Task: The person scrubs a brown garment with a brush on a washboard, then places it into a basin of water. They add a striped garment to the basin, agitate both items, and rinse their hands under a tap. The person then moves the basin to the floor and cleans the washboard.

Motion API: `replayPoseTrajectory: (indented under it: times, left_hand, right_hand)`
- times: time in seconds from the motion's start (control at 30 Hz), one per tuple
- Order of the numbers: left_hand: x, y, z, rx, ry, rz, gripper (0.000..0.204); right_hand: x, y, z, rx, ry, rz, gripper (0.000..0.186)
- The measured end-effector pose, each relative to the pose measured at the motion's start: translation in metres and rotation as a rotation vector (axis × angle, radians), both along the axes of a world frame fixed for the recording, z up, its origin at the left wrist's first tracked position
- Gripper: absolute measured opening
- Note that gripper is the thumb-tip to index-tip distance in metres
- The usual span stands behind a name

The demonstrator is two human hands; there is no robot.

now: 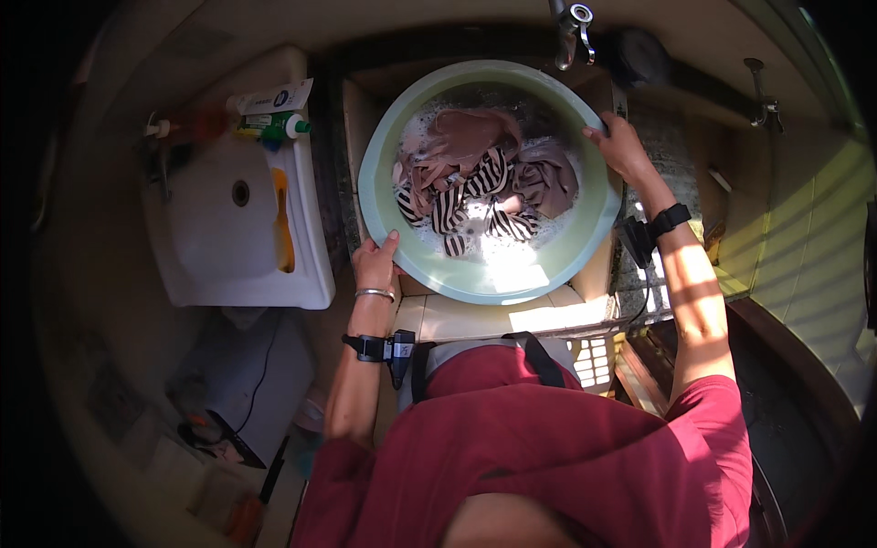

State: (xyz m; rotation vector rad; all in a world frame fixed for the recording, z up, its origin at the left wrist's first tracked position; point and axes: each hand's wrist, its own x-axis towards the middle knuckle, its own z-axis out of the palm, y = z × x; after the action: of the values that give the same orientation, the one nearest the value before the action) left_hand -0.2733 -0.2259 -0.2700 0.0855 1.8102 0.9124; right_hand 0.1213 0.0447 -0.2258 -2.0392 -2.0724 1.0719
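A pale green round basin (376, 164) stands in front of me, holding sudsy water. In it lie a wet dusty-pink garment (470, 135), a black-and-white striped cloth (448, 210) and a mauve-grey cloth (548, 178), bunched together. My left hand (373, 265) grips the rim at the near left, thumb on top and fingers mostly hidden below. On the far right side of the rim, my right hand (623, 151) is closed round the edge. Both hands hold the basin and are apart from the laundry.
A chrome tap (568, 36) juts out just beyond the basin. Left of it, a white washbasin (219, 256) carries several tubes (274, 125) and a yellow-orange object (284, 224). Another tap (766, 102) is on the right wall. A tiled ledge (448, 316) runs along the near side.
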Motion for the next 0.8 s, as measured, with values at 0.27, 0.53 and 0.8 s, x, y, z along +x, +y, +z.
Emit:
replayPoseTrajectory:
  times: [0.27,0.53,0.8]
  left_hand:
    - [-0.015,-0.011,0.073,0.183,0.080,-0.180,0.029]
    - [-0.019,-0.050,0.130,0.366,0.233,-0.305,0.037]
    - [-0.044,-0.097,0.143,0.510,0.260,-0.393,0.039]
  right_hand:
    - [0.028,-0.074,0.064,-0.052,0.144,-0.154,0.047]
    - [0.044,-0.159,0.130,0.099,0.184,-0.149,0.052]
    - [0.046,-0.254,0.132,0.139,0.282,-0.215,0.047]
